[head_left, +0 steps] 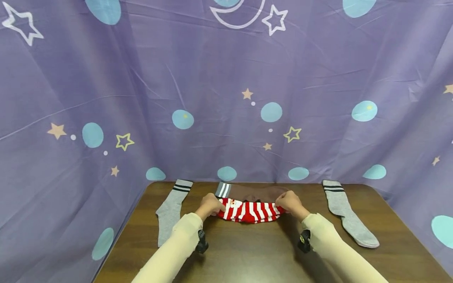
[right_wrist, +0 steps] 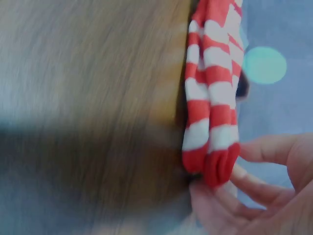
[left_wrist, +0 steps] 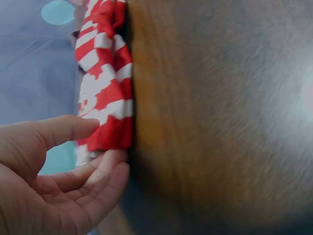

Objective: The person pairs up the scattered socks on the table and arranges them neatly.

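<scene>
A red-and-white striped sock (head_left: 253, 212), with a small face pattern near its left end, stretches sideways between both hands close over the table. My left hand (head_left: 210, 205) pinches the left end; in the left wrist view the thumb lies on one side of the red edge (left_wrist: 115, 134) and the fingers under it. On the other end, my right hand (head_left: 291, 203) pinches the red tip (right_wrist: 222, 164), which shows two folded layers in the right wrist view. Just behind lies a brown sock (head_left: 244, 191) with a grey, white-striped cuff, partly hidden by the striped one.
A grey sock (head_left: 170, 214) with black stripes lies on the left of the wooden table (head_left: 247, 255). A matching grey sock (head_left: 348, 216) lies on the right. A purple curtain (head_left: 219, 90) hangs along the table's back edge.
</scene>
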Motion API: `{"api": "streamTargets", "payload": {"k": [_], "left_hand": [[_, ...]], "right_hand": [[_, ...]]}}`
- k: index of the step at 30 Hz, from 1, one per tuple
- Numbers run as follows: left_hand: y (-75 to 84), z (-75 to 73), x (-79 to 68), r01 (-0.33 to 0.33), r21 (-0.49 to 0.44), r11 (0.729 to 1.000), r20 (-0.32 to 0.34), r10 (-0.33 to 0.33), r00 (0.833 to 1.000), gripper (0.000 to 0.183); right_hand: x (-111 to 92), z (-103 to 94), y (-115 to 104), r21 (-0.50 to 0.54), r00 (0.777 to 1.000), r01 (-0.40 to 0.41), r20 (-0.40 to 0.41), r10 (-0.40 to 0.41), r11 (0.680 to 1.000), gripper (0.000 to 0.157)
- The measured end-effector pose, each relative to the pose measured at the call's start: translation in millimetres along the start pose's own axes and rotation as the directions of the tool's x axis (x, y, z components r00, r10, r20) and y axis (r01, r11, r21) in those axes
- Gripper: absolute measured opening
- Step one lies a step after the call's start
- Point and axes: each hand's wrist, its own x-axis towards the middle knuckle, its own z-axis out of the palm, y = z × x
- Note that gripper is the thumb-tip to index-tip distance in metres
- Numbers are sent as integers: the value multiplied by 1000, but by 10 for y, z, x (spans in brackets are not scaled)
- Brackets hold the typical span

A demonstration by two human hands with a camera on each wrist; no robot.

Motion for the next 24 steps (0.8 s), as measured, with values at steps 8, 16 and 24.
{"api": "streamTargets", "payload": {"k": [8, 16, 24], "left_hand": [[3, -357, -5, 43, -127, 991, 141, -25, 990, 9], [-141, -914, 3, 40, -217, 975, 194, 3, 981, 32], [-507, -1385, -16, 86, -329, 940, 224, -10, 975, 39]], "right_hand": [[-19, 208, -270, 77, 970, 174, -186, -157, 982, 22], [-180, 448, -874, 447, 993, 118, -43, -110, 887, 19], [-227, 788, -1253, 688, 953, -147, 291, -84, 711, 26]]}}
